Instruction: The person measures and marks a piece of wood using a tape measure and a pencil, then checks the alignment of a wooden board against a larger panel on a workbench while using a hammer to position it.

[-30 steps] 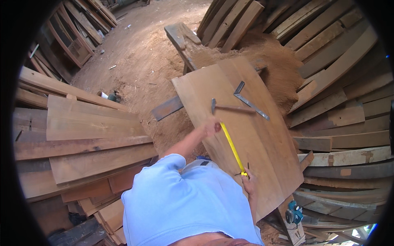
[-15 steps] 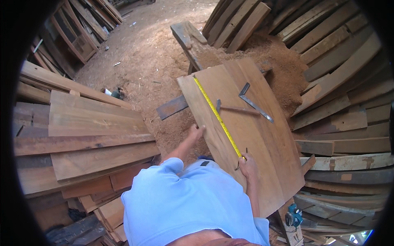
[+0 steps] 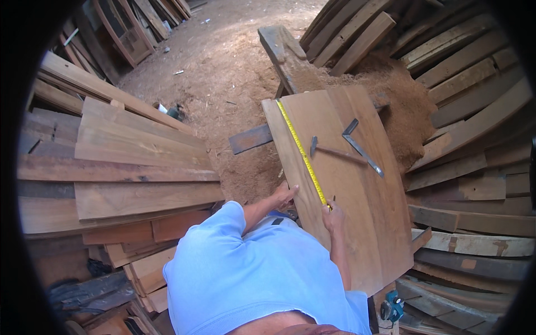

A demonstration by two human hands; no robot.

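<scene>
A wide wooden board (image 3: 357, 223) lies in front of me, and a yellow tape measure (image 3: 301, 149) stretches along its left part from the far edge. My right hand (image 3: 335, 216) is closed on the near end of the tape; a thin dark stick, perhaps a pencil, pokes up from its fingers. At the board's left edge, my left hand (image 3: 286, 194) is closed with the thumb over the edge; a small dark tip shows beside it, too small to name. A hammer (image 3: 340, 153) and a metal square (image 3: 362, 146) rest on the board, right of the tape.
Planks (image 3: 139, 139) are stacked at the left, and more timber (image 3: 474, 184) lines the right side. A weathered beam (image 3: 279, 53) stands beyond the board. Sawdust (image 3: 407, 111) is heaped behind it. A blue-green power tool (image 3: 392, 306) sits by the near right corner.
My left hand has slid nearer to me along the board's edge, closer to my right hand. The whole view has shifted slightly. Hammer and square keep their places on the board.
</scene>
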